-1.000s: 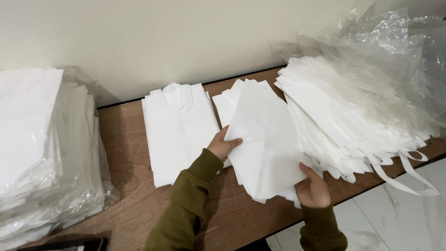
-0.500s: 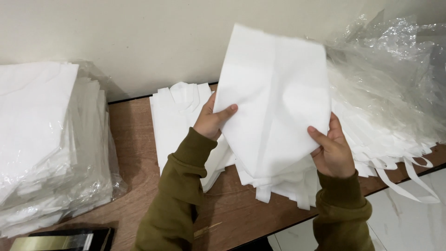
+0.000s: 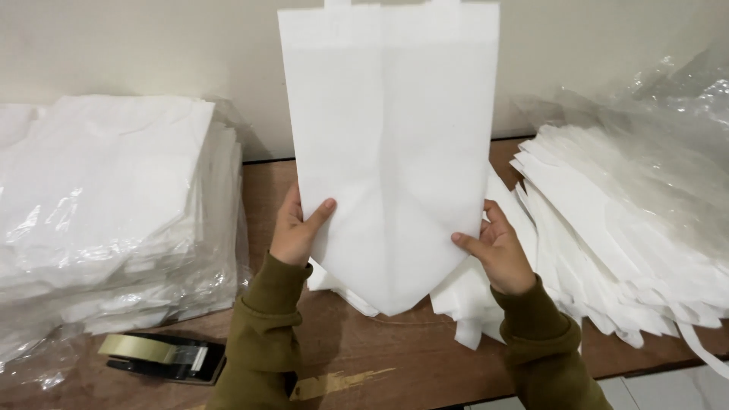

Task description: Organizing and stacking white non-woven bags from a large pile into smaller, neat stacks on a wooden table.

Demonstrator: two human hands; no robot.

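— Counted what, then?

— Two hands: left hand and right hand. One white bag held up between them.

— And stacks?

— Three seen: one wrapped stack at the left, one loose stack at the right, one small pile behind the raised bag. Bags within each too many and too tightly layered to number.

— Anything else?

— One tape dispenser. One wooden table.

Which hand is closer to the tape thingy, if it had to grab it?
Probably the left hand. The tape dispenser sits on the table's left front, below that hand. The right hand is across the raised white bag, which both hands grip.
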